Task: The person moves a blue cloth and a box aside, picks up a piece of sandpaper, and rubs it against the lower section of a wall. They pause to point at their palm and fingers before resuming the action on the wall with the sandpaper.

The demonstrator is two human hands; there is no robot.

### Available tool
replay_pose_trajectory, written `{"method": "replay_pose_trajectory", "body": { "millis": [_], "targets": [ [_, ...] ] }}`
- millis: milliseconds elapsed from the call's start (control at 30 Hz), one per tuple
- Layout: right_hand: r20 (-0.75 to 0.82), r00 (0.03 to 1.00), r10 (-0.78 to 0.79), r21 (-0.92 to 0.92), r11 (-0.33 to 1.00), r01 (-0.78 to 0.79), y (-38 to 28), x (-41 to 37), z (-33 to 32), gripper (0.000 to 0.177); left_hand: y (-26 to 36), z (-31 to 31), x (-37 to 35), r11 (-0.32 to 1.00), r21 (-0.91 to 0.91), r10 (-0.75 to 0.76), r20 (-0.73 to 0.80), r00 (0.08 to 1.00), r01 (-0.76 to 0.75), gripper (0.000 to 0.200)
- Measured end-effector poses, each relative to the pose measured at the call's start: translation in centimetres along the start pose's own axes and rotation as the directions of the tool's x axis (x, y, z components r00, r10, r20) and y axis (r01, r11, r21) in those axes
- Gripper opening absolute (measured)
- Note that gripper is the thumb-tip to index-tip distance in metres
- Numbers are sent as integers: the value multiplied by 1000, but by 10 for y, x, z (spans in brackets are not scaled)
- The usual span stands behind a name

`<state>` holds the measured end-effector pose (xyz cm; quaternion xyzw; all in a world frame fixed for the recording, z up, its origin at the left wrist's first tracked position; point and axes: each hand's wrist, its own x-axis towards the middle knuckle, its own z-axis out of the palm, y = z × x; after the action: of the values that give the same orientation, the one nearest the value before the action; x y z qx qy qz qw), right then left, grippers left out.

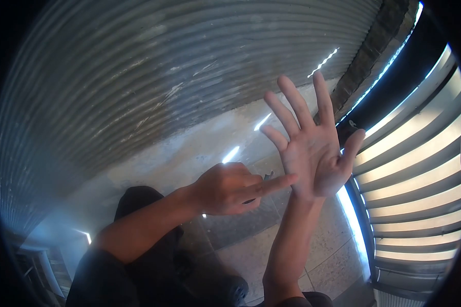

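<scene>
Head view: a small dark object (249, 201), half-hidden, was clenched by bare left hand (228, 189), at eight o'clock from opened right hand (312, 153); light, stiff, best pinched mid-length, it was judged.

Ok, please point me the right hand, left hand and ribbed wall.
Right hand (312, 158): head view, open palm.
Left hand (221, 188): head view, back of hand.
Ribbed wall (112, 77): head view, ribs at upper left.

The left hand (230, 189), curled around a small, mostly hidden object (268, 177), points its index finger at the open right hand's (312, 158) lower palm; ridged wall (112, 77), slatted panel (420, 179) and tiled floor (333, 245) surround.
</scene>
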<state>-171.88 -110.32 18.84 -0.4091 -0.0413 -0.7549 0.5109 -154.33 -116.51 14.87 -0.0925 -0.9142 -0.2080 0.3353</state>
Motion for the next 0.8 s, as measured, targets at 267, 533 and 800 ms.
{"method": "replay_pose_trajectory", "body": {
  "millis": [267,533,800],
  "targets": [
    [-74,997,32,10,999,-32,7,-1,14,113,-1,3,0,991,92,-92,-50,995,96,81],
    [-120,990,71,30,997,-68,20,-1,14,120,5,-2,2,989,138,-68,124,990,51,79],
    [-83,993,82,27,996,-80,28,-3,11,123,3,-9,7,959,23,-280,-85,956,283,72]
  ]
}}
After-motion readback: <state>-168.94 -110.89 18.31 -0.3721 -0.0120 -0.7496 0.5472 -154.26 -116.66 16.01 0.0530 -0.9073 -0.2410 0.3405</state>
